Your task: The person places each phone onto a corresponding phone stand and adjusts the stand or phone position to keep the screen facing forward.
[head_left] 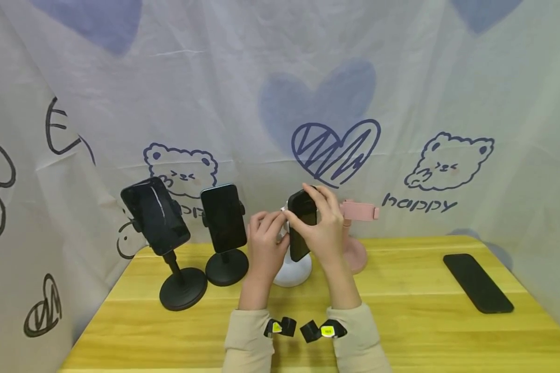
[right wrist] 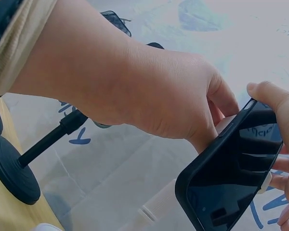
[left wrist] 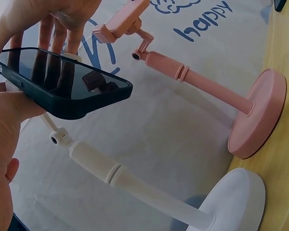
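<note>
A black-cased phone (head_left: 298, 243) is held upright and tilted at the head of a white phone stand (head_left: 293, 275). My right hand (head_left: 326, 228) grips it by its edges, thumb on one side and fingers on the other. On the other side my left hand (head_left: 267, 242) has its fingers curled at the white clamp behind the phone. Most of that clamp is hidden; a pale tab (left wrist: 71, 57) shows at the phone's far edge in the left wrist view. The white ribbed stem (left wrist: 94, 161) slants below the phone there.
Two black stands at the left carry phones, one larger phone (head_left: 156, 215) and one smaller phone (head_left: 224, 217). A pink stand (head_left: 354, 254) with its clamp stands just right of my hands. Another black phone (head_left: 478, 283) lies flat on the wooden table (head_left: 401, 321) at the right. Behind hangs a printed cloth (head_left: 242, 103).
</note>
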The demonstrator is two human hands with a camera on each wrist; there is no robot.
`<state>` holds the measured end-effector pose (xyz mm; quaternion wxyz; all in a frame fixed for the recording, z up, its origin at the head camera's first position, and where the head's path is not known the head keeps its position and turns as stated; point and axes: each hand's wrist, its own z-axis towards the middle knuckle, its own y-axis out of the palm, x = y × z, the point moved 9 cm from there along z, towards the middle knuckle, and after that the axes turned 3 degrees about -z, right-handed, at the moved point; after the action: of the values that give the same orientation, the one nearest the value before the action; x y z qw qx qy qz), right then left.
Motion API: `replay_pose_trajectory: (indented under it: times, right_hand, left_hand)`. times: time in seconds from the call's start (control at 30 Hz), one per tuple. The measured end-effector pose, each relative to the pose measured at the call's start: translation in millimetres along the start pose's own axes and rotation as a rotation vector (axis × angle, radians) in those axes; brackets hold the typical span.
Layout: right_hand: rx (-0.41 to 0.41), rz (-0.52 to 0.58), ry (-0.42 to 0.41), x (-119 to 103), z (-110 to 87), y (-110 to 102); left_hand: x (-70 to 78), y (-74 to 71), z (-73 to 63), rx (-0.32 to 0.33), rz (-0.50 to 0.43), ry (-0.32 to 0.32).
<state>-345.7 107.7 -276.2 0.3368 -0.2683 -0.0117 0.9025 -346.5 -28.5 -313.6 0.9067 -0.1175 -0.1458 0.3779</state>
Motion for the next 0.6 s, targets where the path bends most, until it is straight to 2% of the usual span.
replay_pose_trajectory:
  times: [0.33, 0.6]
  right_hand:
    - [-0.015, 0.002, 0.007, 3.2, -1.4, 1.0]
    - [0.015, -0.037, -0.034, 1.4, -1.5, -1.2]
  left_hand:
    - [0.4, -0.6, -0.8, 0.003, 0.028, -0.005]
    - [5.2, -4.2, 1.0, 0.031, 0.089, 0.043]
